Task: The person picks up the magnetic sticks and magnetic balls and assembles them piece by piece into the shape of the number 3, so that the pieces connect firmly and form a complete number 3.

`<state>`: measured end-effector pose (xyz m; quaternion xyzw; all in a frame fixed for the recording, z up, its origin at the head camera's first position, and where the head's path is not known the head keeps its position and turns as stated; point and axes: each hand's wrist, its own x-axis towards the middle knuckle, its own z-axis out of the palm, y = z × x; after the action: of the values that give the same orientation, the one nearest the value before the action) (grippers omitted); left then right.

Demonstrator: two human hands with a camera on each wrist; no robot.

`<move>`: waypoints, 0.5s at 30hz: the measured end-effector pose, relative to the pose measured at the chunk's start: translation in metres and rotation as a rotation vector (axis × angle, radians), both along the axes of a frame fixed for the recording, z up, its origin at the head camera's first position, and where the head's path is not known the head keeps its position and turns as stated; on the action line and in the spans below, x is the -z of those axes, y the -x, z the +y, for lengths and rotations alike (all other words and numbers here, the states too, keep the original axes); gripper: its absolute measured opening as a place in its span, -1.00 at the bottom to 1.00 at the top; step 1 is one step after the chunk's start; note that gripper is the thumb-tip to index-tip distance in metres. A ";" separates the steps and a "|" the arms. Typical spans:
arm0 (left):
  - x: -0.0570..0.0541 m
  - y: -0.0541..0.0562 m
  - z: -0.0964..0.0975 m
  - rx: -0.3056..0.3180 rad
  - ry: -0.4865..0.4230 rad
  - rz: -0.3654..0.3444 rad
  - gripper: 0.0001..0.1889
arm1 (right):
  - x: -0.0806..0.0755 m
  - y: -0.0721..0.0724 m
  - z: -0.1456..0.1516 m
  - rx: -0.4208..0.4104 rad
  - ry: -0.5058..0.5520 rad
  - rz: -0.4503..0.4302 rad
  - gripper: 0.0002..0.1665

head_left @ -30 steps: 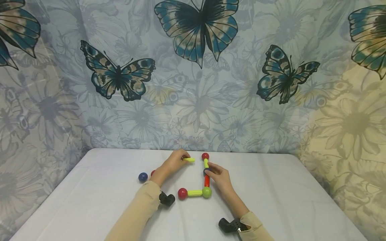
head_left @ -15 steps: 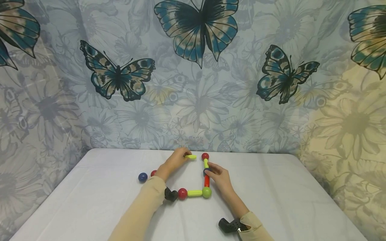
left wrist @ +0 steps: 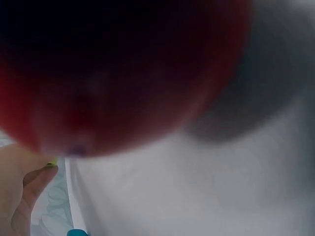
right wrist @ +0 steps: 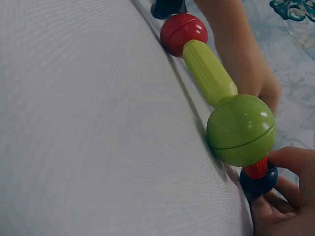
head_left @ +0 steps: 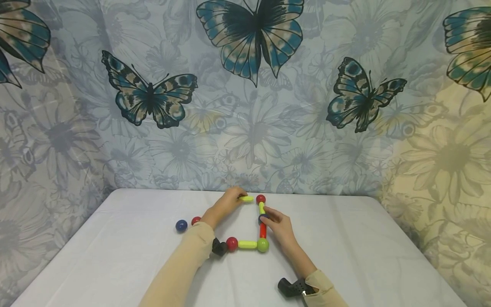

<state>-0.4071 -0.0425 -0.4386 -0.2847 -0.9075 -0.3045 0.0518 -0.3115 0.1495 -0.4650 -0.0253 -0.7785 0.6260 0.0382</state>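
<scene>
My left hand [head_left: 225, 205] pinches a yellow-green rod [head_left: 246, 199], its free end just left of the far red ball [head_left: 261, 199]. My right hand [head_left: 281, 225] grips the dark blue ball [right wrist: 258, 182] midway along a joined chain. From the far red ball, the chain runs through a yellow-green rod [head_left: 262, 207], that blue ball, a red rod [head_left: 262, 231] and a green ball [right wrist: 241, 130]. There it turns left along another yellow-green rod [right wrist: 209, 73] to the near red ball [right wrist: 184, 34]. This red ball fills much of the left wrist view, hiding most of the hand there.
A loose blue ball [head_left: 181, 226] and a red ball [head_left: 196, 220] lie left of the left forearm. The left wrist camera [head_left: 219, 247] sits right against or beside the near red ball. Behind the white table [head_left: 345, 243] hangs a butterfly-patterned cloth [head_left: 261, 140].
My left hand has moved right and slightly away, bringing the rod closer to the far red ball. The near red ball has shifted slightly away from me. My right hand stays put.
</scene>
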 end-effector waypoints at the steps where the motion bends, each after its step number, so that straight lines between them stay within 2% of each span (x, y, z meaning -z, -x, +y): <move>1: 0.000 0.000 0.001 0.001 0.000 -0.001 -0.75 | 0.000 0.000 0.000 -0.001 -0.001 0.001 -0.43; 15: 0.002 0.004 0.008 -0.004 0.022 0.018 -0.76 | 0.003 0.001 0.002 0.001 -0.021 0.012 -0.47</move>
<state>-0.4109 -0.0349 -0.4406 -0.2862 -0.9108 -0.2919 0.0576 -0.3128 0.1513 -0.4678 -0.0218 -0.7847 0.6180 0.0434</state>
